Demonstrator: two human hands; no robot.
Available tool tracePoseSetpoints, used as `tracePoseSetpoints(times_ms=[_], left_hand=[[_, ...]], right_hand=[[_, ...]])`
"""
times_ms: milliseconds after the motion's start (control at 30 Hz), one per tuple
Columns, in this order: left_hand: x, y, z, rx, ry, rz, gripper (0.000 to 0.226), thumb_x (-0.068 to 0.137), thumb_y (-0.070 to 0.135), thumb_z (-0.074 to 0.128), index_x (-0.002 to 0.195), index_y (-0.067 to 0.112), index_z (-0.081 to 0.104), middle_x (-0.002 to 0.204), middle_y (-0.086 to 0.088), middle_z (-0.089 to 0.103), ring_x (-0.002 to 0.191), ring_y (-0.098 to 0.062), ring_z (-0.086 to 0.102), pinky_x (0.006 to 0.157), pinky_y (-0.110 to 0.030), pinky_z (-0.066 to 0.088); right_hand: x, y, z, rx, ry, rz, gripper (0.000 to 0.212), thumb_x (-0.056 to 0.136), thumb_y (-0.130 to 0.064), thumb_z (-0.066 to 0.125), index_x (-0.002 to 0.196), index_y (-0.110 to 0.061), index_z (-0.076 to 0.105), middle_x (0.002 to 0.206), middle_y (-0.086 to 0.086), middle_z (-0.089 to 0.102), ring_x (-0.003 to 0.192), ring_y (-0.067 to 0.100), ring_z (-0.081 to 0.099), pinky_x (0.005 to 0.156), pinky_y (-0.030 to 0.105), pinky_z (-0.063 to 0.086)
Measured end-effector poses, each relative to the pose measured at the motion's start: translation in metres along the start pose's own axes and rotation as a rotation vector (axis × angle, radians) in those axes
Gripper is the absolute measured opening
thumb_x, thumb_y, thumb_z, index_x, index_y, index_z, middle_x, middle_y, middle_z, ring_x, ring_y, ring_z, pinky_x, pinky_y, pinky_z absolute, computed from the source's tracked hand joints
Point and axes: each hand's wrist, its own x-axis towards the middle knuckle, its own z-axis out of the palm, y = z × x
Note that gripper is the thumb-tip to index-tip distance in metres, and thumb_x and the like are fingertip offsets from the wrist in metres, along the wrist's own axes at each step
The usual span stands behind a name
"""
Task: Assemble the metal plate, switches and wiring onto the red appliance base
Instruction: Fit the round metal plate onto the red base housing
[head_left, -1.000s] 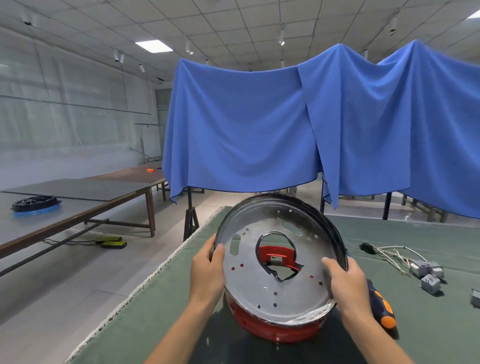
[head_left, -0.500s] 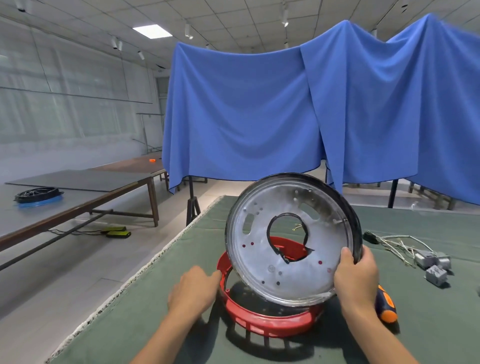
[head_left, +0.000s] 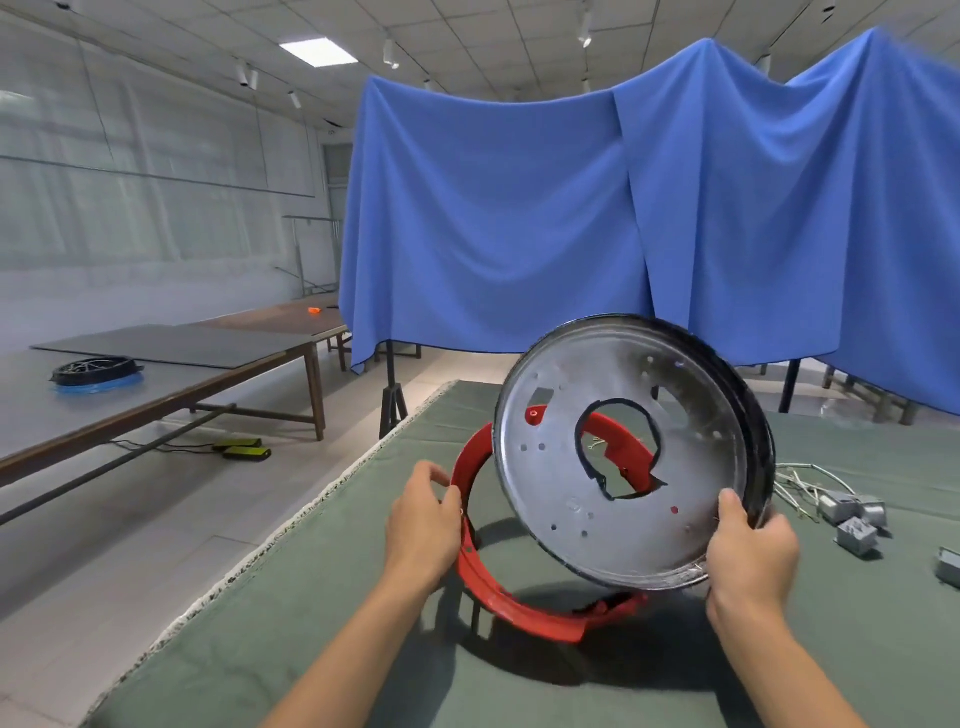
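The right hand (head_left: 750, 558) has its grip closed on the lower right rim of the round metal plate (head_left: 631, 452), held tilted above the red appliance base (head_left: 498, 582). The left hand (head_left: 423, 525) grips the base's raised left rim, tipping it on the green table (head_left: 322, 597). Switches (head_left: 852, 522) and wiring (head_left: 802, 475) lie on the table at right.

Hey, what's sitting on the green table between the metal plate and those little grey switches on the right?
In the head view, loose white wiring lies on the green table between the metal plate and the grey switches.
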Motion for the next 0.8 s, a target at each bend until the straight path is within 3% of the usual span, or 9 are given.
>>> tracePoseSetpoints(times_ms=[100,233,400,500,800], left_hand=[[0.0,-0.002,0.002,-0.295,0.092,-0.034,0.018,0.096,0.027,0.051,0.11,0.019,0.056,0.07,-0.011,0.064,0.052,-0.018,0.061,0.052,-0.03,0.054],[0.006,-0.002,-0.002,-0.618,0.135,-0.096,0.021,0.098,0.026,0.051,0.103,0.011,0.064,0.068,-0.013,0.054,0.052,-0.017,0.059,0.044,-0.028,0.053],[0.017,-0.003,-0.01,-0.733,0.228,-0.118,0.031,0.096,0.031,0.053,0.085,0.005,0.066,0.063,-0.018,0.053,0.046,-0.017,0.056,0.04,-0.027,0.052],[0.022,-0.004,-0.014,-0.766,0.244,-0.134,0.039,0.094,0.036,0.055,0.078,0.002,0.064,0.054,-0.012,0.054,0.043,-0.018,0.055,0.041,-0.03,0.053],[0.038,-0.015,-0.017,-0.669,0.214,-0.067,0.038,0.095,0.042,0.051,0.084,0.01,0.068,0.06,-0.015,0.059,0.044,-0.019,0.06,0.036,-0.026,0.048]], right_hand=[[0.002,-0.001,-0.004,0.03,0.05,0.016,0.025,0.093,-0.022,0.057,0.109,-0.003,0.061,0.096,0.007,0.058,0.089,0.023,0.054,0.079,0.037,0.04],[0.005,-0.003,-0.005,0.089,0.07,0.043,0.025,0.092,-0.02,0.057,0.109,-0.002,0.061,0.097,0.006,0.059,0.089,0.02,0.054,0.079,0.035,0.041],[0.007,-0.001,-0.005,0.116,0.088,0.096,0.02,0.092,-0.023,0.059,0.104,-0.006,0.06,0.097,0.007,0.057,0.088,0.02,0.053,0.078,0.035,0.04],[0.009,-0.002,-0.004,0.117,0.098,0.098,0.027,0.093,-0.022,0.058,0.11,0.0,0.06,0.099,0.007,0.057,0.089,0.02,0.053,0.079,0.034,0.039],[-0.003,-0.004,0.001,0.014,0.055,0.031,0.013,0.094,-0.021,0.057,0.096,-0.008,0.058,0.091,0.011,0.057,0.083,0.026,0.051,0.076,0.036,0.038]])
